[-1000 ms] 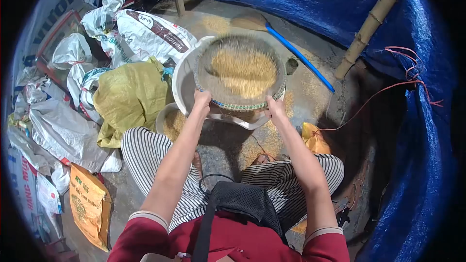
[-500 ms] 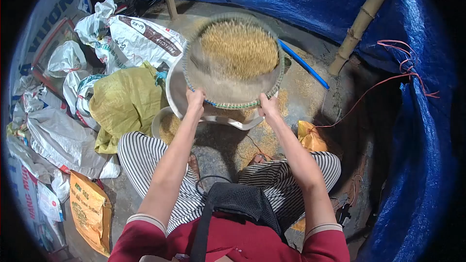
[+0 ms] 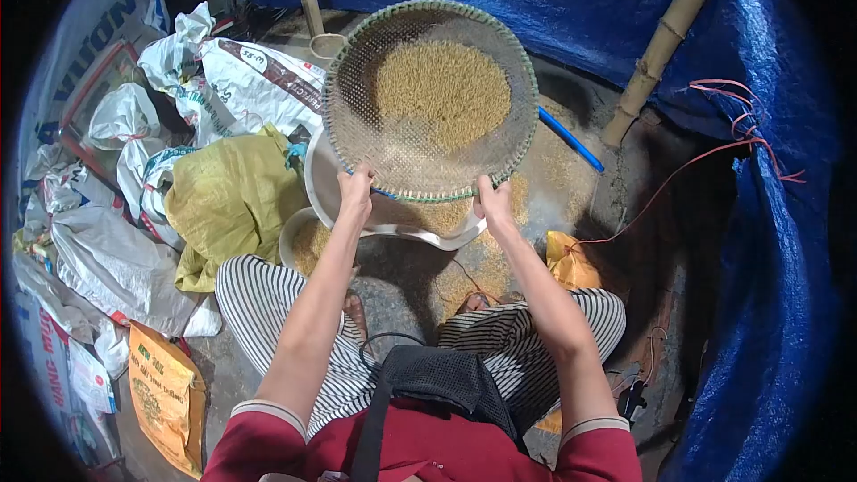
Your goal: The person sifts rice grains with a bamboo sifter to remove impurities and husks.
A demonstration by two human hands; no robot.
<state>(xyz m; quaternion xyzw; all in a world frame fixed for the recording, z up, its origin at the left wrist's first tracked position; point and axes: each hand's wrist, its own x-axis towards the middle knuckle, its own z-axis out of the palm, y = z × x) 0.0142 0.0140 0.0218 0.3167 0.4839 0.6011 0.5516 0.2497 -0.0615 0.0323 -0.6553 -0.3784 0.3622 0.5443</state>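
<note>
My left hand and right hand are both closed on the near rim of the round woven sieve, most of my fingers hidden beneath it. I judge that holding it by two spread points keeps it steady and its mesh uncovered. The grain lies in one patch beyond my hands, nearer the right side than the left; the far rim reaches well away from me, so the weight probably pulls forward against my wrists.

Under the sieve, just past my hands, sits a wide white basin, likely placed there to catch whatever drops. A smaller bowl of grain stands below and left of my left hand, within easy reach.

As for writing, the white sack beyond my left hand reads "PERFECT", with more letters I can't settle, and a circled code that looks like "W-85". The orange bag well back to the left starts with "NEW"; its smaller lines are hard to make out. On the printed sheeting at far left I can read "VƯƠNG" in big letters. The yellow-green sack left of my left hand shows no lettering I can read.
</note>
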